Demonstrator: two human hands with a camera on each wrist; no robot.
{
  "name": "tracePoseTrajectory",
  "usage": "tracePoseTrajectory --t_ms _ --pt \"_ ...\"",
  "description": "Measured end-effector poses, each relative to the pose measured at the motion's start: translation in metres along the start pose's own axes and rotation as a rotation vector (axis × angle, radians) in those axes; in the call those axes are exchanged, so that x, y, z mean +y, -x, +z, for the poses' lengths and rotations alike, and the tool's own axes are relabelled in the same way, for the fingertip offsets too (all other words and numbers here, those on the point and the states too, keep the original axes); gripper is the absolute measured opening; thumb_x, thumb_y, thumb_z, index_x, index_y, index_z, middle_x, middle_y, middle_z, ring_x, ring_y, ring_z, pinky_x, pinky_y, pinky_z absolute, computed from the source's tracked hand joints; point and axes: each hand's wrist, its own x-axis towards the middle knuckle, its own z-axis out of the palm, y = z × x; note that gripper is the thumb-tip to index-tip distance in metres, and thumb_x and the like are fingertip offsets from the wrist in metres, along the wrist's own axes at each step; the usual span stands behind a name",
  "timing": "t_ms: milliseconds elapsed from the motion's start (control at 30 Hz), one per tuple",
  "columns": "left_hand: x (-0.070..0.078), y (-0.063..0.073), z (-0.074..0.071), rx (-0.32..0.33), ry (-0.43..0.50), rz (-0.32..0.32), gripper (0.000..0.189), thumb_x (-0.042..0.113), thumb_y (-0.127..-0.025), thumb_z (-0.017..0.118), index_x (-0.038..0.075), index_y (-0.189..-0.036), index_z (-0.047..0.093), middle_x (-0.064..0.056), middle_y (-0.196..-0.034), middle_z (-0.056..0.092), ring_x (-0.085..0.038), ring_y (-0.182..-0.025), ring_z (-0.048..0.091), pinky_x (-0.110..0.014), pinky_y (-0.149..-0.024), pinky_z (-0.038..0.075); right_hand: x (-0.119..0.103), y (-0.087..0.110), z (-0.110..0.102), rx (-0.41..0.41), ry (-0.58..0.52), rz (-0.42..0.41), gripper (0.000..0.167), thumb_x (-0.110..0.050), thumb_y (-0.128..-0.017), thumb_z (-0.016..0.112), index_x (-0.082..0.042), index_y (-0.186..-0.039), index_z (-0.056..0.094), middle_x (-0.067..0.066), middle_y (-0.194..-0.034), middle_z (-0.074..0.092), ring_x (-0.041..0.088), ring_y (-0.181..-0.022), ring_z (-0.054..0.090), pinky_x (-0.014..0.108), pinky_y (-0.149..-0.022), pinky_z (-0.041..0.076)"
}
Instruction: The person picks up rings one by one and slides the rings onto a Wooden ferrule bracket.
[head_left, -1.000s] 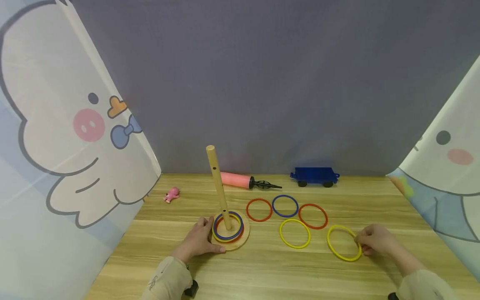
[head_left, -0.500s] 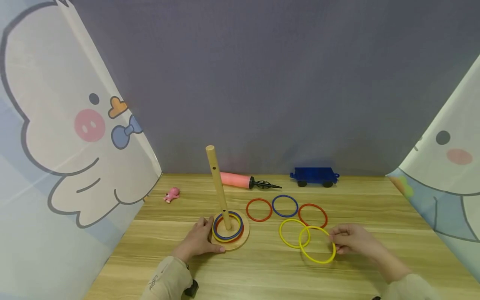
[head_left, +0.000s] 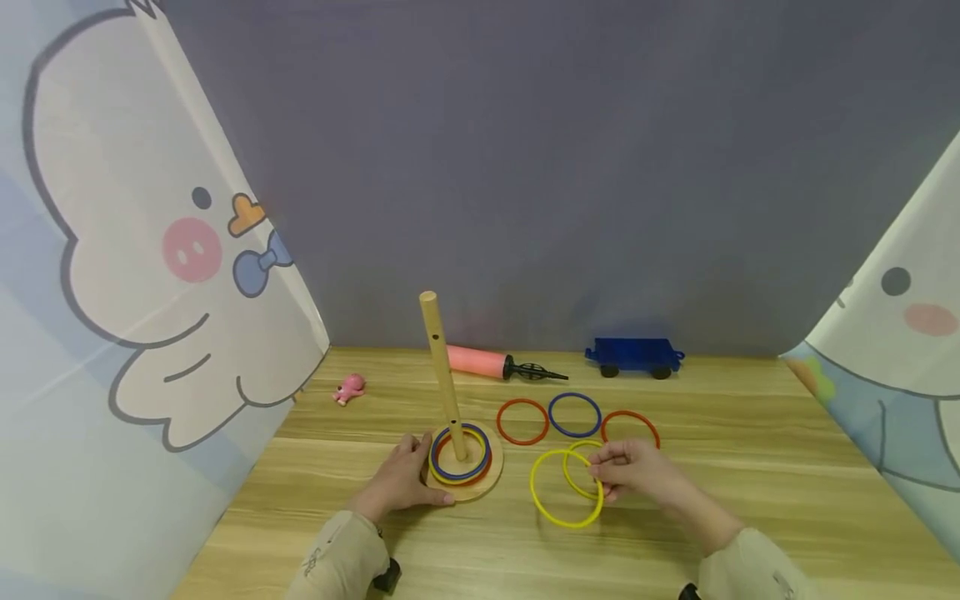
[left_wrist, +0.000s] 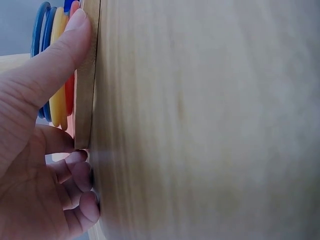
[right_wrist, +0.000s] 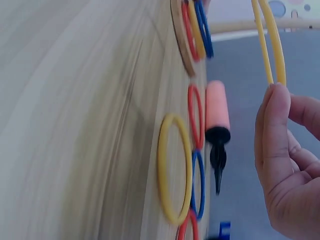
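A grey backdrop rises behind a wood-grain desk, with a cartoon-printed panel on either side. The fingers of the right hand pinch a yellow ring at its edge, held above the desk just right of a wooden stand. The left hand grips the rim of the stand's round base, thumb towards the near side. Around the upright post, a stack of rings in blue, yellow and red rests on the base. Another yellow ring lies on the desk near the right hand; beyond are a red ring, a blue ring and a second red ring. Farther back lie a pink pump with a black nozzle, a blue cart on its wheels and, to the left, a small pink figure.
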Motion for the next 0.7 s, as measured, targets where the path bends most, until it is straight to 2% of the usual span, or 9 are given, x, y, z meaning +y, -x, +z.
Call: tracePoseTrajectory --t_ms 333,700 --pt "0.002 0.002 -0.001 0.008 0.000 0.016 0.118 0.055 -0.063 0.087 -0.008 -0.148 0.033 -0.010 -0.106 0.043 -0.024 -0.094 0.043 -0.043 -0.082 0.041 -0.026 -0.021 0.035 0.026 0.012 -0.025 0.022 -0.010 -0.092 0.067 0.009 -0.104 0.065 0.014 -0.083 0.068 0.015 -0.066 0.065 0.031 -0.064 0.056" --pt "0.001 0.001 -0.001 0.004 0.003 0.019 0.118 0.056 -0.063 0.086 -0.007 -0.147 0.034 -0.012 -0.108 0.044 -0.025 -0.096 0.044 -0.045 -0.083 0.041 -0.076 -0.037 0.065 0.041 -0.074 -0.077 0.026 -0.010 -0.092 0.068 0.009 -0.108 0.063 0.009 -0.082 0.066 0.015 -0.069 0.063 0.033 -0.068 0.056"
